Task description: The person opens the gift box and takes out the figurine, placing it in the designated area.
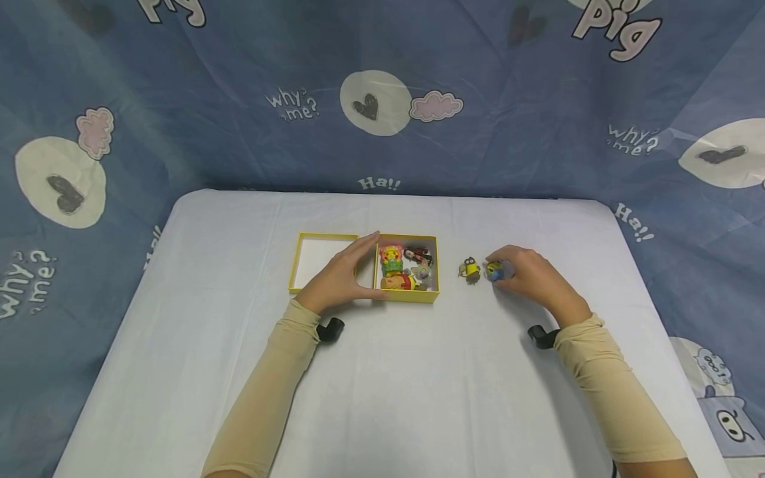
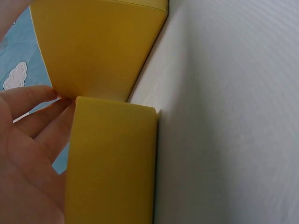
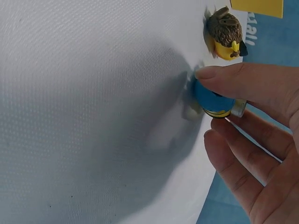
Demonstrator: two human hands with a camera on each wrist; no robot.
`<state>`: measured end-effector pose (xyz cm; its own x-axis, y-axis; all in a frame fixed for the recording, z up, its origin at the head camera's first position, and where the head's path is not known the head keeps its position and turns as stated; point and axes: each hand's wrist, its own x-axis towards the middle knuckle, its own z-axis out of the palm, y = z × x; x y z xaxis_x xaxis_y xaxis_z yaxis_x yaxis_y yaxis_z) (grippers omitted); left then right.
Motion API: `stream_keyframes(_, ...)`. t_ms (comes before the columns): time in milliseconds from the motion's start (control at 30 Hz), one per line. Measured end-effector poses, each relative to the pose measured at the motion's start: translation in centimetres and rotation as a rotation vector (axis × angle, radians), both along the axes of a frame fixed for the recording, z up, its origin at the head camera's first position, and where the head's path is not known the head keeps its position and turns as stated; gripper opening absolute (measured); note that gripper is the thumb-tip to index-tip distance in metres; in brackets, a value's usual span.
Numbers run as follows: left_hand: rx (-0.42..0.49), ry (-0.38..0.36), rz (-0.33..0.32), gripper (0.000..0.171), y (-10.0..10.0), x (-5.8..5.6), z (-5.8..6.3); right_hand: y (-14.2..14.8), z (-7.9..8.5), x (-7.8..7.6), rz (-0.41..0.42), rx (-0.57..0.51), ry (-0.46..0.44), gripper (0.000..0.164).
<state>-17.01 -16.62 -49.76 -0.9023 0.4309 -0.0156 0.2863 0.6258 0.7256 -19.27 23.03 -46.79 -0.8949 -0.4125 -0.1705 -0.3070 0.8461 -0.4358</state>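
So the white cloth-covered table (image 1: 382, 398) carries the lot, and a yellow rectangular box (image 1: 408, 297) sits around its middle, nearer the back edge than the front. Just beside its left wall there's a white-lined tray with yellow sides (image 1: 323, 253). The left hand (image 1: 335, 277) reaches over the tray with fingers spread wide, touching the box's left end. The right hand (image 1: 528, 274) is off toward the table's right edge, thumb and fingers pinching a small blue-and-yellow rounded figure (image 3: 213, 99); can't tell if it's touching the cloth. A brown-and-yellow figure (image 1: 471, 270) sits between it and the box, and a few small coloured figures (image 1: 392, 262) lie inside. Imo the trick is a light thumb-and-fingertip pinch on the sides, clear of that neighbour so it doesn't get knocked, with the left hand just steadying the box, not squeezing.
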Motion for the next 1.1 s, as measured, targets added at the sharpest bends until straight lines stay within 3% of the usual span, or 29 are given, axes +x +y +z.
stream_keyframes(1100, 0.008, 0.000, -0.006, 0.123, -0.13, -0.07, -0.19, -0.21, 0.08, -0.06, 0.002, -0.010, -0.027, 0.054)
